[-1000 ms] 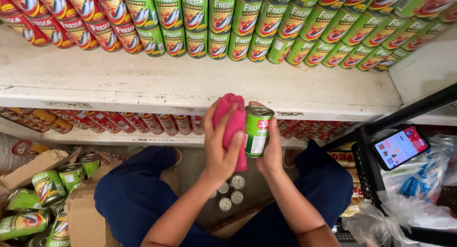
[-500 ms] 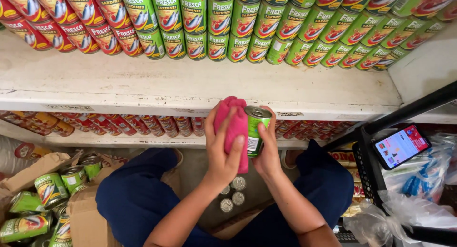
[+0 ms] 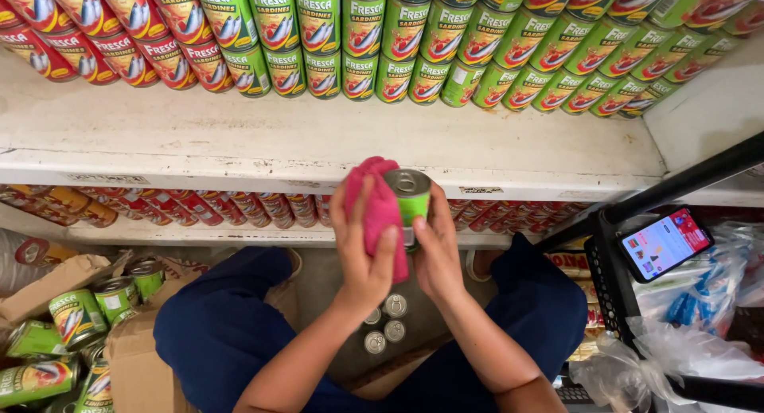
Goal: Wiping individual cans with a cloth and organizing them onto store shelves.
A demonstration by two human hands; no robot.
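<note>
Gripping a green can (image 3: 410, 202) upright, right hand (image 3: 436, 250) closed round its side so the left hand (image 3: 368, 258) can press a pink cloth (image 3: 376, 210) against it, fingers spread.

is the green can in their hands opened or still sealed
Sealed: the green-labelled metal can in the right hand shows an intact silver lid with its pull ring flat. The left hand presses a pink cloth against it.
</note>
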